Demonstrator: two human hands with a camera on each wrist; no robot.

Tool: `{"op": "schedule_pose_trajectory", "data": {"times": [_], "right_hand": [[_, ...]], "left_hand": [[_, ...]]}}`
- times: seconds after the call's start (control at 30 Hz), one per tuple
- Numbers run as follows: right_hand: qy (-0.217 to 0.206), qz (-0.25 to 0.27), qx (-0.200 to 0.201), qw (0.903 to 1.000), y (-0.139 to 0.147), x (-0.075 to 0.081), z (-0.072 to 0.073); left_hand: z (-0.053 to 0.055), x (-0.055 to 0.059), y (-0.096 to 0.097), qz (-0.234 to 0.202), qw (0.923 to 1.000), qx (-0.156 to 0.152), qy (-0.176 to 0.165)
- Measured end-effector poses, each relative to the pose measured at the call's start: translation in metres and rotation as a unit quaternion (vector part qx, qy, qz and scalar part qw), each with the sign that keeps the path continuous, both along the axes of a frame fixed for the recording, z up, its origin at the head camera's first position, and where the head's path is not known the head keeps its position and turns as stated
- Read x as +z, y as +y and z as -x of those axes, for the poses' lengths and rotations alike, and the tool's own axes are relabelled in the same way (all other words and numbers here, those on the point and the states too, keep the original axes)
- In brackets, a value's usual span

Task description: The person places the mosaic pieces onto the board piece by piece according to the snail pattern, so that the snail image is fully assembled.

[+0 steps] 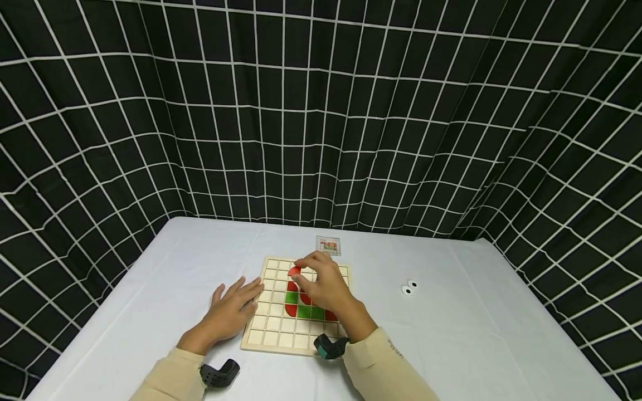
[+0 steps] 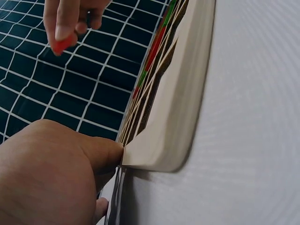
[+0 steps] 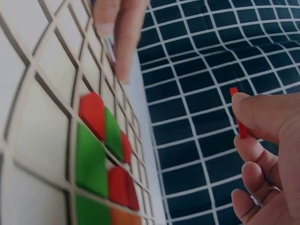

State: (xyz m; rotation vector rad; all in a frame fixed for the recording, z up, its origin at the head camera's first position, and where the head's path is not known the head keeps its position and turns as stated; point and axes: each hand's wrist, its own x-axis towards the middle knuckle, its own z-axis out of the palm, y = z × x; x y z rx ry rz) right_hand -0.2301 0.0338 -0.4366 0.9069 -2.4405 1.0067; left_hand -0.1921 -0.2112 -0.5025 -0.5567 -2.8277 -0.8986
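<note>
My right hand (image 1: 326, 284) is raised over the gridded wooden board (image 1: 278, 350). Between thumb and fingertips it pinches a thin red tile (image 3: 242, 130) by its edges, held off the board. My left hand (image 1: 228, 313) lies with spread fingers at the board's left side, fingertips touching the rim. In the left wrist view its thumb is right at the frame's corner. Red tiles (image 1: 291, 310) with rounded edges and green square tiles (image 1: 303, 312) fill several cells in the middle of the grid. An orange tile (image 3: 124, 217) shows in the right wrist view. The right hand partly hides the tiles.
A small pattern card (image 1: 328, 245) with a coloured figure on a grid lies behind the board. Two white eye pieces (image 1: 408, 290) with black dots lie to the right on the white tablecloth (image 1: 476, 334). A black curtain (image 1: 311, 128) with white lines surrounds the table.
</note>
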Motion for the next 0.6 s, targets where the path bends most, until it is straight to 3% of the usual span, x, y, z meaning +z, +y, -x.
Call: {"op": "schedule_pose_trajectory", "data": {"times": [0.6], "right_hand": [[-0.073, -0.055, -0.036, 0.9952, -0.035, -0.021, 0.007]], "left_hand": [[-0.001, 0.002, -0.001, 0.002, 1.0000, -0.007, 0.001]]}}
